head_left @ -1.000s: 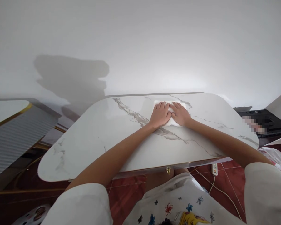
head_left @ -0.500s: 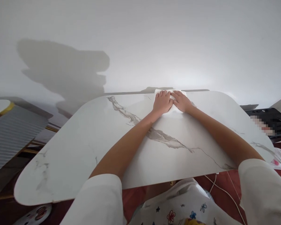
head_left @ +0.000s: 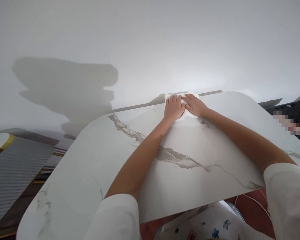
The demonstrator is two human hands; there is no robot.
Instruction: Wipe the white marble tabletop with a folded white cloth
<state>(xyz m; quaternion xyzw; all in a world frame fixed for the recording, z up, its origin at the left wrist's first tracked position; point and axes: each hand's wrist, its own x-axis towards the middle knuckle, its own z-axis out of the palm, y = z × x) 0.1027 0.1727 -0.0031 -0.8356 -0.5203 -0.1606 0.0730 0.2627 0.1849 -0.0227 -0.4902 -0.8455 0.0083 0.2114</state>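
Observation:
My left hand (head_left: 174,108) and my right hand (head_left: 195,105) lie side by side, palms down, on a folded white cloth (head_left: 186,115). Their thumbs come close together over its middle. The fingers are stretched forward and slightly spread, pressing the cloth onto the table rather than wrapping round it. Beneath is a white marble-patterned table (head_left: 80,163) with grey-brown veins and rounded corners. The cloth sits at the table's far edge, by the wall. Both palms hide much of it, and whether it is cloth or thick paper is hard to tell.
A pale wall (head_left: 150,43) rises right behind the table. At the left stands a ribbed grey cabinet (head_left: 17,173) with a gold-edged white top. A black object (head_left: 293,108), partly pixelated, is beyond the right end. A white cable (head_left: 258,201) runs over the red floor.
The view has tilted, so the table's right end appears higher and its left end lower. Both hands stay on the cloth at the far edge, with hardly any shift.

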